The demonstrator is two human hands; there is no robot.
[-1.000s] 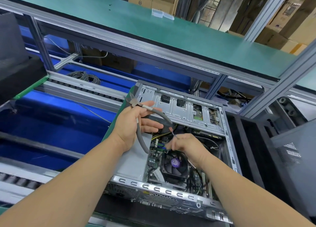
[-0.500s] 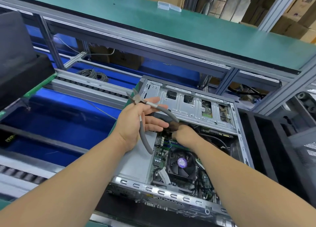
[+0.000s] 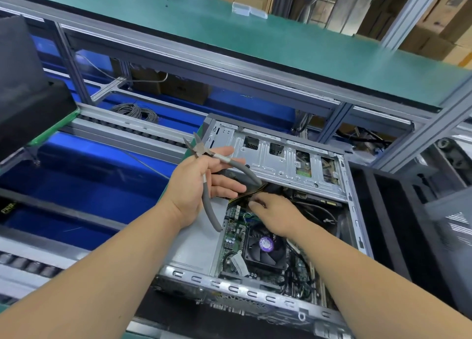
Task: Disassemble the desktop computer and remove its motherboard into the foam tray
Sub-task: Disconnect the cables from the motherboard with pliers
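Observation:
The open desktop case (image 3: 281, 160) lies on its side in front of me. Inside it sits the green motherboard (image 3: 236, 232) with a black CPU fan (image 3: 265, 249) bearing a purple sticker. My left hand (image 3: 201, 185) holds grey-handled cutting pliers (image 3: 217, 175), jaws spread and pointing up-left, above the case's left edge. My right hand (image 3: 277, 214) reaches into the case and pinches a bundle of yellow and black cables (image 3: 245, 195) just above the board. A black foam tray (image 3: 383, 211) stands right of the case.
A green shelf (image 3: 255, 45) on an aluminium frame runs overhead behind the case. Blue bins (image 3: 76, 180) and roller rails (image 3: 127, 131) fill the left side, with a coil of grey cable (image 3: 135, 111). A black block (image 3: 23, 83) sits at far left.
My right hand has moved up from beside the fan to the cable bundle at the board's upper edge. The left hand with the pliers has barely moved. The camera tilted slightly.

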